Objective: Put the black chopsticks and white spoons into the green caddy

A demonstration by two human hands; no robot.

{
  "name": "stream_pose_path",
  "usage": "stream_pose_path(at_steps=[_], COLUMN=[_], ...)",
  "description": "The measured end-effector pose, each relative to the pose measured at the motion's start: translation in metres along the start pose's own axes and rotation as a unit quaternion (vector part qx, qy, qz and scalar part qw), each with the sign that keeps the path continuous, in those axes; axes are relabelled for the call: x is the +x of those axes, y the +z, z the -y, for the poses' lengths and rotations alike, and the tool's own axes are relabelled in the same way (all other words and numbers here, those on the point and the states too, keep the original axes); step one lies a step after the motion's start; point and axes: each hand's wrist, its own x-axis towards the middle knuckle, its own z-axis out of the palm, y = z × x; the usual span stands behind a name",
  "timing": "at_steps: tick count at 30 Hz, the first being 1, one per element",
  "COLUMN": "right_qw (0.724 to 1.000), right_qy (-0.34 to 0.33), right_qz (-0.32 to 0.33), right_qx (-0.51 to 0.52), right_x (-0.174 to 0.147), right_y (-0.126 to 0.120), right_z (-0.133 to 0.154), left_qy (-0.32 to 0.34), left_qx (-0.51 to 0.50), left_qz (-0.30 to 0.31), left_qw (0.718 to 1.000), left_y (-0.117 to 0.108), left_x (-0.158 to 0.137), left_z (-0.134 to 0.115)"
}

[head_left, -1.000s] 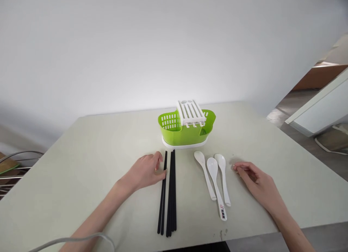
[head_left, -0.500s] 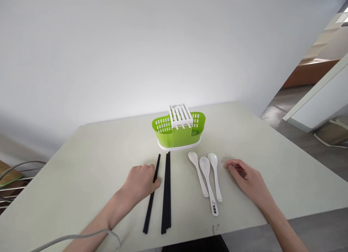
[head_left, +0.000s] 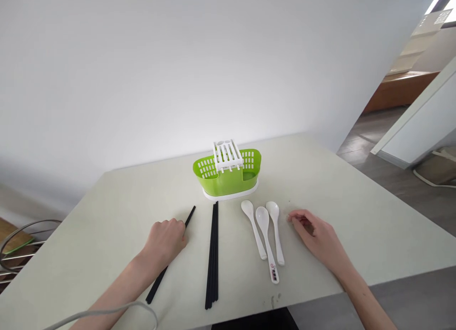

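On the smooth pale table [head_left: 107, 216], our left hand [head_left: 164, 239] curls its fingers around one slim black chopstick [head_left: 156, 286]; our right hand [head_left: 318, 237] rests loosely curled, empty, beside three glossy white spoons [head_left: 265, 232].

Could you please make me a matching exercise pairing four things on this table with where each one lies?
Things:
1. lone chopstick
2. chopstick bundle
3. spoons
4. caddy

Places:
A. at the table's far side, behind the cutlery
B. slanted under the left hand
C. straight, between the lone chopstick and the spoons
D. just left of the right hand

Pairs: 1-B, 2-C, 3-D, 4-A
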Motion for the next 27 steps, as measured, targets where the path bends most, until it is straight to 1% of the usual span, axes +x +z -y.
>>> stream_pose_path(at_steps=[11, 18, 24, 27], right_qw=[1.0, 1.0, 1.0, 1.0], right_qy=[-0.004, -0.014, -0.002, 0.005], right_qz=[0.006, -0.006, 0.003, 0.005], right_qx=[0.017, 0.024, 0.027, 0.026], right_x=[0.001, 0.001, 0.001, 0.001], right_y=[-0.002, 0.0, 0.0, 0.0], right_z=[0.008, 0.005, 0.004, 0.002], left_qy=[-0.006, 0.001, 0.02, 0.021], left_qx=[0.055, 0.039, 0.08, 0.082], left_qz=[0.055, 0.034, 0.072, 0.07], left_qw=[0.997, 0.999, 0.994, 0.994], left_y=[-0.009, -0.002, 0.0, -0.003], left_x=[0.001, -0.002, -0.003, -0.006], left_z=[0.004, 0.016, 0.021, 0.024])
